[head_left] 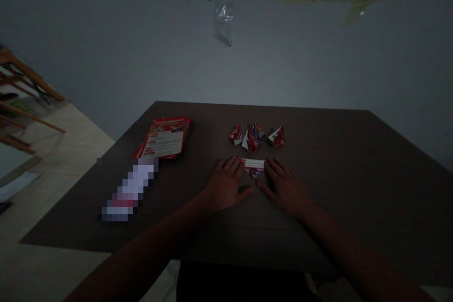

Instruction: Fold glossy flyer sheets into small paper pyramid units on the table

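A printed paper folded into a triangle (254,167) lies flat on the dark table (318,240), its long edge away from me. My left hand (228,184) rests palm down at its left corner, fingers stretched out over that end. On the other side, my right hand (285,184) lies flat with its fingertips on the right corner and its thumb near the lower point. Both hands are open, and the fingers cover the paper's two ends. Just beyond stand several small folded paper pieces, one red and white (250,141) and another (277,137) a little apart.
At the table's left sits a stack of red printed leaflets (164,138). A pixelated pale object (130,191) lies in front of it. Behind the table rises a grey wall (300,66) with tape on it. Wooden furniture (28,75) stands on the floor at far left.
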`<action>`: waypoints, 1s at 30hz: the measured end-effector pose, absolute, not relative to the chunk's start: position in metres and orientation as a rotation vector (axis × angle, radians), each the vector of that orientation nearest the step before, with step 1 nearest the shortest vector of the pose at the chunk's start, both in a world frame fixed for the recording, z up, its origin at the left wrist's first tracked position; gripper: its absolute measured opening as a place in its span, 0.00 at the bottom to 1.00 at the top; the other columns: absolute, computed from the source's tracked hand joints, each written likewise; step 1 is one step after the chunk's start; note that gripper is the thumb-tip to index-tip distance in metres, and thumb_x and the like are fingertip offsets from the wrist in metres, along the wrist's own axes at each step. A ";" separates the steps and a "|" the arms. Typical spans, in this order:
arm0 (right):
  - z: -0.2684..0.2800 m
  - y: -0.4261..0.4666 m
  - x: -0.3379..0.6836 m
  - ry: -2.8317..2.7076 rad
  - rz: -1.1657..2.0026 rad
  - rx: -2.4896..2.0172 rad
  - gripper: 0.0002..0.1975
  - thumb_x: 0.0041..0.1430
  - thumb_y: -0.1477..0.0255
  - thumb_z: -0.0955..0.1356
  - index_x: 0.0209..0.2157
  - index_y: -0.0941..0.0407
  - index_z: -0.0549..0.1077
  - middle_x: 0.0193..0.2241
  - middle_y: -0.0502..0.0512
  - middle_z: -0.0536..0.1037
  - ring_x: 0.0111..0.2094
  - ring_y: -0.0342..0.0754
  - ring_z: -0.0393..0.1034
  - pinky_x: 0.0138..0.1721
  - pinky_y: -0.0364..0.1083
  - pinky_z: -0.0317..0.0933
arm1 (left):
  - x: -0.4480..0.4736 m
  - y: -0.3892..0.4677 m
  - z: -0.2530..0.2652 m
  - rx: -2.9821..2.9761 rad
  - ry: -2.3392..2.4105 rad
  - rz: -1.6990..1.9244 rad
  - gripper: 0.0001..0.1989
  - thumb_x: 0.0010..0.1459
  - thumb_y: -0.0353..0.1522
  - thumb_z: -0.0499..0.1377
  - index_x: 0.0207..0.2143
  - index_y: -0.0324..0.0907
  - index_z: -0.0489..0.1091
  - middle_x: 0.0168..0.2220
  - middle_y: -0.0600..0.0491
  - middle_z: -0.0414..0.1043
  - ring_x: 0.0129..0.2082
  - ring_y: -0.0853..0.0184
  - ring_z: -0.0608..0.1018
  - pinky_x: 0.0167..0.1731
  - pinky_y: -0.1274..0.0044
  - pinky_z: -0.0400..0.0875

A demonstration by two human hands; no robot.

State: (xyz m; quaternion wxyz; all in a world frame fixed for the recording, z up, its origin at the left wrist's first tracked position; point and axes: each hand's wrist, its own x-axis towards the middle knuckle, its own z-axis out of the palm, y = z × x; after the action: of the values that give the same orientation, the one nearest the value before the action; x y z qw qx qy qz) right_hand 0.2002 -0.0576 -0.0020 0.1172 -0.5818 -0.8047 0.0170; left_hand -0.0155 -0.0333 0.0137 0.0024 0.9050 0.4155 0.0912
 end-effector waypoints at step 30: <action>-0.004 -0.045 0.196 -2.253 0.022 -1.555 0.16 0.61 0.69 0.59 0.47 0.57 0.70 0.48 0.61 0.71 0.49 0.54 0.64 0.50 0.53 0.60 | 0.001 -0.020 0.011 2.820 1.388 0.357 0.25 0.61 0.45 0.45 0.49 0.36 0.66 0.55 0.41 0.64 0.55 0.56 0.65 0.52 0.65 0.58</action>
State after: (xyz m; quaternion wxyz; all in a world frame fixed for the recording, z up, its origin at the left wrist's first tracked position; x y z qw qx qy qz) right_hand 0.1957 -0.0454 -0.0044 0.2005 -0.5564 -0.8063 0.0079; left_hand 0.0008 -0.0202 0.0112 -0.0109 0.8915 0.4386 0.1129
